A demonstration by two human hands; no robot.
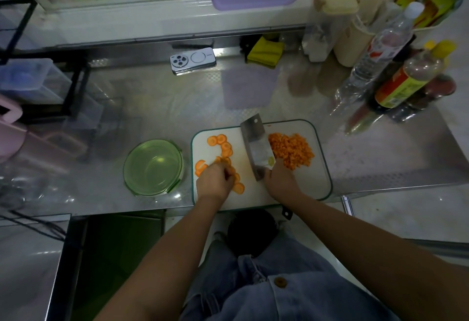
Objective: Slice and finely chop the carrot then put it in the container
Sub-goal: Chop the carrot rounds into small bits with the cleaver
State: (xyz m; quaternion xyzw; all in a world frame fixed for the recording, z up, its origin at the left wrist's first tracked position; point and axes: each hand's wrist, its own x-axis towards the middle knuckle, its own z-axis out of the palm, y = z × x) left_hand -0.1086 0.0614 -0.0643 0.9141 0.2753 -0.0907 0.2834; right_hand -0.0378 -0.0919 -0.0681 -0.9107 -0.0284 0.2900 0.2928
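While the right hand (pixel 280 181) grips the handle of the wide steel chopping knife (pixel 256 143), the left hand (pixel 214 181) bends its fingers (pixel 227 174) down onto the round orange carrot slices (pixel 224 147). They seem to pinch a few slices, but the hand hides some of them. Both hands are over the white cutting board with a green edge (pixel 299 194), in the middle of the frame.

The job now, I think, is to gather the slices into a neat little bunch and chop them small. To do it well, the left fingers should be curled with the tips tucked back, away from the blade. The slices should lie flat so they do not slip. The knife should come straight down in small, even cuts. Then the new bits will match the pile of tiny chopped carrot bits (pixel 290 152) on the right side of the board. The knife stands between the slices and that pile.

Just left of the board, the round green glass container (pixel 153 167) sits on the shiny metal worktop (pixel 165 107). No carrot is in it yet. I think the chopping is about half done, and the filling is not yet begun.
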